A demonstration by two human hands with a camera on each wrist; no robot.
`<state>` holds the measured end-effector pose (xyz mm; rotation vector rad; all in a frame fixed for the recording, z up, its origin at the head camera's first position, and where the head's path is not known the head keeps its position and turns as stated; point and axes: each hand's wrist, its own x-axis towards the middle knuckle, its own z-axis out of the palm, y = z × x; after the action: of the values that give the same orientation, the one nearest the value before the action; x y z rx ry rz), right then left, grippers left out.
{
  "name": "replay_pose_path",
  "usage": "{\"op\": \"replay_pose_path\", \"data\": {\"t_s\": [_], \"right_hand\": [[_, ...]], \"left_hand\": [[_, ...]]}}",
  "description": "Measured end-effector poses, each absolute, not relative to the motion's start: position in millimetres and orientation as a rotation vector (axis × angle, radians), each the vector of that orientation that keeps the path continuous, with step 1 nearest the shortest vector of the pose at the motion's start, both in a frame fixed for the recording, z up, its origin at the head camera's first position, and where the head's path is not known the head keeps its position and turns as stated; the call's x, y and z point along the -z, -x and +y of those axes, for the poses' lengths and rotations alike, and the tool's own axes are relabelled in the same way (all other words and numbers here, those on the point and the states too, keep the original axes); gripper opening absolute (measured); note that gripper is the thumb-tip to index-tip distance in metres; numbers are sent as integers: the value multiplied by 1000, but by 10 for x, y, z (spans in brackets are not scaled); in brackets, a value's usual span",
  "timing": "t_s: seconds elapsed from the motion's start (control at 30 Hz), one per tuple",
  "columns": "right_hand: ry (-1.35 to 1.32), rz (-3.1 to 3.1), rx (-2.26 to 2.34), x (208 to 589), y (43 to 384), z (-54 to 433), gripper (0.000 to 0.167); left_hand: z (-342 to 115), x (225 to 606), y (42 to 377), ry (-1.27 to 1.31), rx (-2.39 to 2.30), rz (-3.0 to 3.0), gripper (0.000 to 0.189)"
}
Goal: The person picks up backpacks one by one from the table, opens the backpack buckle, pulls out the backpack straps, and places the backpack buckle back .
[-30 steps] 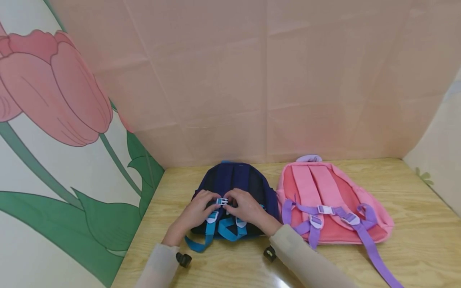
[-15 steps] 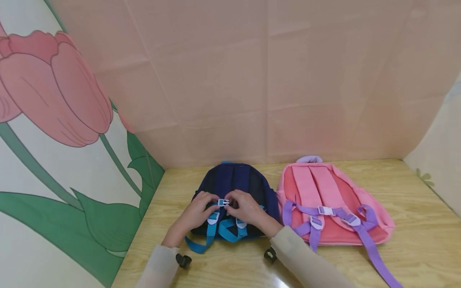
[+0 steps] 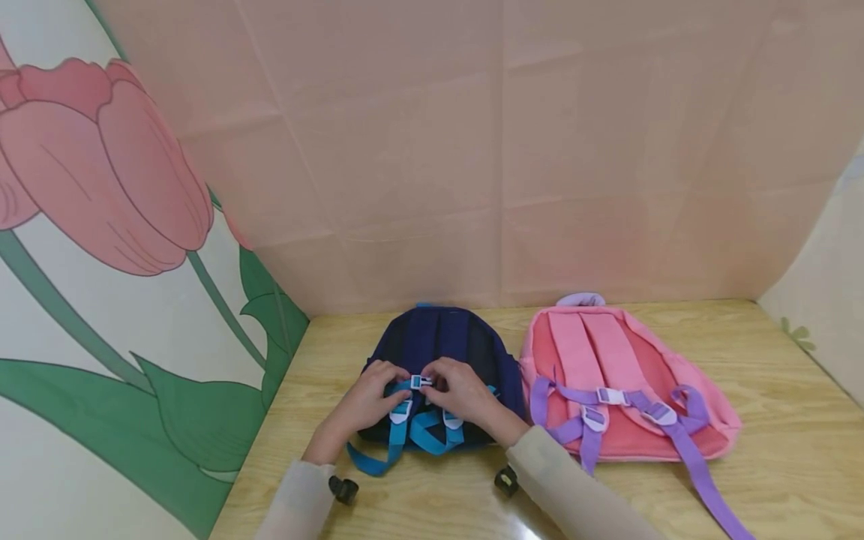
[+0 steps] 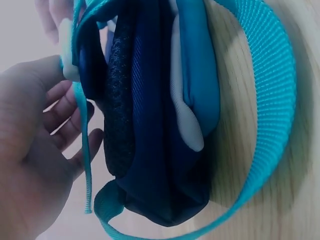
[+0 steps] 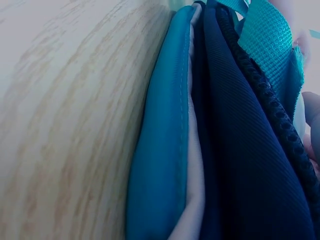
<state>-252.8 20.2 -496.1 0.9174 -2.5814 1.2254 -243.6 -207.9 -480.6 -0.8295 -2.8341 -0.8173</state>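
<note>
A navy backpack (image 3: pixel 442 330) lies back side up on the wooden table, its teal strap ends (image 3: pixel 397 431) hanging loose at the front. Over its middle, my left hand (image 3: pixel 364 396) pinches the pronged half of a white side-release buckle (image 3: pixel 419 382) threaded with teal webbing. From the other side, my right hand (image 3: pixel 464 388) pinches at the prong end; its fingers hide most of what they hold. In the left wrist view the left thumb (image 4: pixel 47 70) presses the white plastic. Just a few right-hand fingers (image 5: pixel 311 112) show at the edge of the right wrist view.
Against the navy bag's right side lies a pink backpack (image 3: pixel 648 360) with purple straps (image 3: pixel 702 472) and a white buckle (image 3: pixel 610 395); one strap trails over the table front. Behind stands a pinkish cloth backdrop (image 3: pixel 418 150), and a tulip-printed wall (image 3: pixel 101 315) borders the left.
The pronged buckle half has shifted slightly right toward the right fingers, and less of its prongs shows. Both hands stay nearly in place; the backpacks have not moved.
</note>
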Motion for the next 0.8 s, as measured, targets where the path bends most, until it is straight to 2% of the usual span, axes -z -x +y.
{"op": "replay_pose_path", "data": {"t_s": [0.8], "right_hand": [[-887, -2543, -1330, 5005, 2546, 212, 14]], "left_hand": [[-2076, 4915, 2442, 871, 883, -2708, 21]]}}
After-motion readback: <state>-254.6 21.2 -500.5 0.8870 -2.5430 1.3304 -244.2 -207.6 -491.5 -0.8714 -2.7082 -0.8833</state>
